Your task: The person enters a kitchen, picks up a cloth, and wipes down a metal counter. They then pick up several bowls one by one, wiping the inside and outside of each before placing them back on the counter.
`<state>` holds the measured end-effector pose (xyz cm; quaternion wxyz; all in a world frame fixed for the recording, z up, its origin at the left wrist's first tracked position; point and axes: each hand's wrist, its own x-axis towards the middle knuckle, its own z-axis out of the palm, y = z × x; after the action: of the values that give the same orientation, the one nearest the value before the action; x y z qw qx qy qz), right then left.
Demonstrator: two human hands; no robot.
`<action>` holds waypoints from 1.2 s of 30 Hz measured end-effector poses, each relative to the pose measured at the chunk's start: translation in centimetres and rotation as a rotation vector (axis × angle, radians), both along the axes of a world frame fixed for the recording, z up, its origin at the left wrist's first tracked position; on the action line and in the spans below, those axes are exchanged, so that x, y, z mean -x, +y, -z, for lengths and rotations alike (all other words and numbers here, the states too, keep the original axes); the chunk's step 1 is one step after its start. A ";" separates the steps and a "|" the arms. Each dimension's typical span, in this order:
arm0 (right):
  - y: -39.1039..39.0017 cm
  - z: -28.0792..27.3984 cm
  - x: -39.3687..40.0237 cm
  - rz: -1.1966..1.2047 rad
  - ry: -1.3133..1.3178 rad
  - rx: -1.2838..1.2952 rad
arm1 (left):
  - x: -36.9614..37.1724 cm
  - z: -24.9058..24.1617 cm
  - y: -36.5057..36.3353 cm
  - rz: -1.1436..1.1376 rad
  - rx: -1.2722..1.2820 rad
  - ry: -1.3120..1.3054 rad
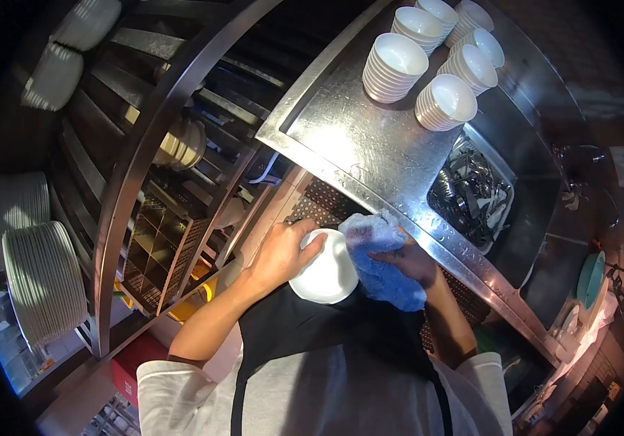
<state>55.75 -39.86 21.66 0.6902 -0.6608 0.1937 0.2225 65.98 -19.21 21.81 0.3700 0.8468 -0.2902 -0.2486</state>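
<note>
The person stands close against the steel counter [370, 145], holding a white bowl [326, 272] just in front of the dark apron [290, 334], near the centre of the view. The left hand [283, 254] is closed round the bowl's rim at its nine-o'clock side, fingers curled over the edge and thumb beneath — a firm pinch that, I'd judge, keeps the bowl steady and tilted toward the cloth. The right hand [410, 261] sits at the bowl's three o'clock, wrapped up in a blue cloth [381, 261] and pressing it against the rim; the fingers look partly bent, gripping the folds, though the cloth hides most of them.

Up at one o'clock, stacks of white bowls [435, 65] stand mouth-up on the counter, close together. Just below them, at about two o'clock, a sunken bin holds dark cutlery [472, 192]. Over at nine o'clock a stack of plates [43, 280] stands on edge in a metal rack [130, 182] — upright, likely for draining and easy reach.
</note>
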 end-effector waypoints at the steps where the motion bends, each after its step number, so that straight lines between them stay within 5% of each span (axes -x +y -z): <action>1: 0.0 0.2 0.1 -0.006 -0.037 0.017 | 0.0 0.0 0.0 -0.005 -0.001 -0.002; 15: 0.0 0.1 0.1 0.088 0.099 -0.139 | -0.1 0.4 0.9 0.065 0.021 -0.036; 24: 0.8 -1.9 -1.3 -0.034 -0.303 -0.039 | -0.5 0.2 -0.2 0.063 -0.125 -0.096; 26: 0.8 -0.9 -1.6 -0.189 -0.475 0.168 | -0.5 -0.3 -0.7 0.081 -0.149 -0.125; 29: 0.9 -1.5 -1.7 -0.268 -0.259 0.349 | -0.2 -0.7 -0.8 0.062 -0.157 -0.010; 31: 1.0 0.1 -1.2 -0.253 -0.307 0.407 | 0.3 -0.3 0.3 -0.025 0.098 0.272; 32: 1.0 1.1 -1.0 -0.256 -0.362 0.460 | -0.2 0.2 1.3 -0.086 0.243 0.811; 36: 2.6 3.5 0.6 -0.057 -0.328 0.523 | 1.8 -0.3 1.8 0.056 0.387 0.823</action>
<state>55.12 -37.22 18.20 0.5123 -0.8482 0.1117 0.0750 64.16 -17.40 22.10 0.5990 0.5847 -0.1828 -0.5157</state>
